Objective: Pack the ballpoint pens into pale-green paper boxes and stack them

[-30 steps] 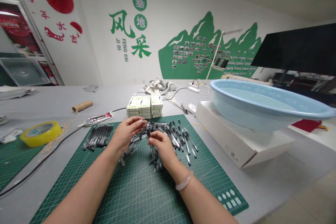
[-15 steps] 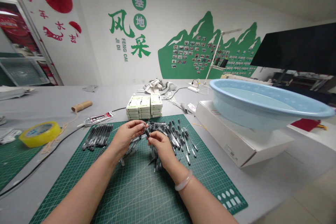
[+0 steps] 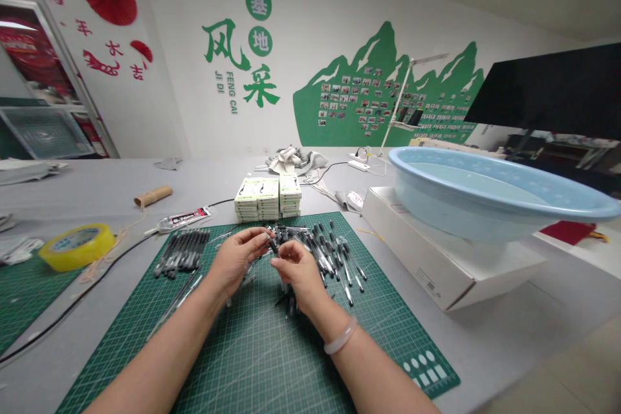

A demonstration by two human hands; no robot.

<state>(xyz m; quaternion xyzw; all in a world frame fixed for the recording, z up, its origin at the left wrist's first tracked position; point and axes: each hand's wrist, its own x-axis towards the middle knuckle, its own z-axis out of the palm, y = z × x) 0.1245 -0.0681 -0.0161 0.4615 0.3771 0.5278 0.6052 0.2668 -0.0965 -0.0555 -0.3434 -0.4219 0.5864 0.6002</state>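
Note:
Both hands meet above the middle of the green cutting mat. My left hand pinches a black-ended pen between thumb and fingertips. Against the lower end of this pen, the fingers of my right hand are closed; part of it is hidden by them. Behind and to the right of my hands spreads a loose heap of clear pens with black ends. A neater row of black-capped pens lies to the left. Several thin clear pieces rest beside my left forearm.
Stacked small white-green boxes stand behind the mat. To the right, a blue basin sits on a white carton. Yellow tape, a black cable and a wooden cylinder lie left. Grey cloths lie at the back.
My left hand and forearm have shifted slightly right, showing more of the thin clear pieces beside the forearm. My right fingers have curled a little more at the pen. The view has moved slightly.

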